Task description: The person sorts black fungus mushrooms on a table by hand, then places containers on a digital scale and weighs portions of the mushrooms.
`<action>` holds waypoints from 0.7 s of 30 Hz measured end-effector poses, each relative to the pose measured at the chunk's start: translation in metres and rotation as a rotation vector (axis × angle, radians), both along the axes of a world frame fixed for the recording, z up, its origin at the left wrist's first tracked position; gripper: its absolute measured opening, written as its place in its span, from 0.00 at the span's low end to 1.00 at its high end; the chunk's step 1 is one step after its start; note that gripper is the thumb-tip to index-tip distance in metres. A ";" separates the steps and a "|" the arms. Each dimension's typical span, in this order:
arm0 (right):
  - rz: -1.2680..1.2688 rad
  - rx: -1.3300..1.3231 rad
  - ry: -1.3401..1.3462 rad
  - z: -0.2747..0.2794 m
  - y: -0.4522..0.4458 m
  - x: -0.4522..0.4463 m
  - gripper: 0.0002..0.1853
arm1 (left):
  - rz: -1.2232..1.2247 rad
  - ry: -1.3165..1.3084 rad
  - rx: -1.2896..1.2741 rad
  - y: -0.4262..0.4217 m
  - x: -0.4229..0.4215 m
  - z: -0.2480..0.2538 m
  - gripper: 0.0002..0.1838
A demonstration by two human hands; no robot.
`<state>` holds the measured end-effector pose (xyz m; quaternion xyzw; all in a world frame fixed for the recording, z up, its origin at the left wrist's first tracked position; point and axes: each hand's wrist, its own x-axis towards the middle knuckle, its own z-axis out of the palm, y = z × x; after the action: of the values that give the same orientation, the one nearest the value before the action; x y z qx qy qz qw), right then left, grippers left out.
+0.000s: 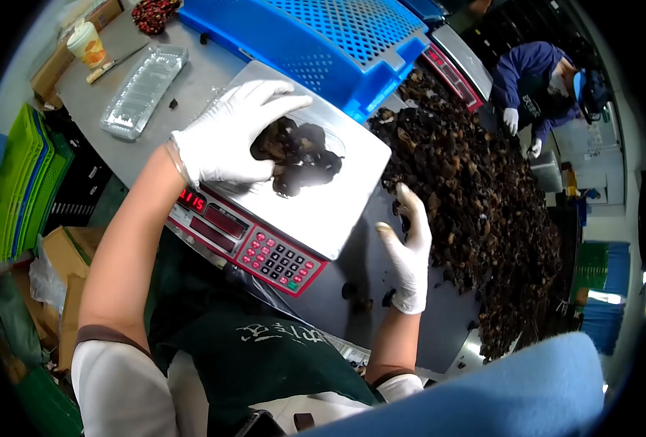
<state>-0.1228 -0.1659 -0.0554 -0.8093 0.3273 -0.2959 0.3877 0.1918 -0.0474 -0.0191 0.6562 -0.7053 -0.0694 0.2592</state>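
Note:
A small heap of dark, glossy wood ear mushrooms (299, 156) sits on the silver pan of the weighing scale (315, 226), with what looks like a clear rim around part of it. My left hand (228, 135), in a white glove, lies at the heap's left side, thumb and fingers spread apart around its edge. Whether it presses on the mushrooms is hard to see. My right hand (410, 251), gloved too, hovers open right of the scale, beside the large mushroom pile (476, 197). Nothing shows between its fingers. Red digits glow on the scale's display, partly covered by my left wrist.
A blue perforated crate (323, 44) stands behind the scale. Clear plastic trays (144, 91) and a paper cup (86, 45) are at the far left. Across the pile, a co-worker (541, 84) in white gloves leans near a second scale (454, 69). Green crates (21, 182) stand left.

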 end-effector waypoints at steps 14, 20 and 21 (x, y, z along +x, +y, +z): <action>-0.237 -0.338 0.539 -0.103 0.057 -0.176 0.30 | -0.518 -0.080 0.364 -0.007 -0.278 -0.103 0.34; -0.456 -0.364 0.137 -0.137 0.067 -0.198 0.11 | -0.592 -0.165 0.220 0.014 -0.303 -0.167 0.21; -0.525 -0.357 0.090 -0.134 0.063 -0.196 0.10 | -0.650 -0.097 0.224 0.013 -0.302 -0.170 0.18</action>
<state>-0.3189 -0.1031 -0.1893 -0.7648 0.4848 -0.4024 0.1349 -0.1107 -0.0344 -0.1887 0.4241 -0.8769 -0.1940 0.1159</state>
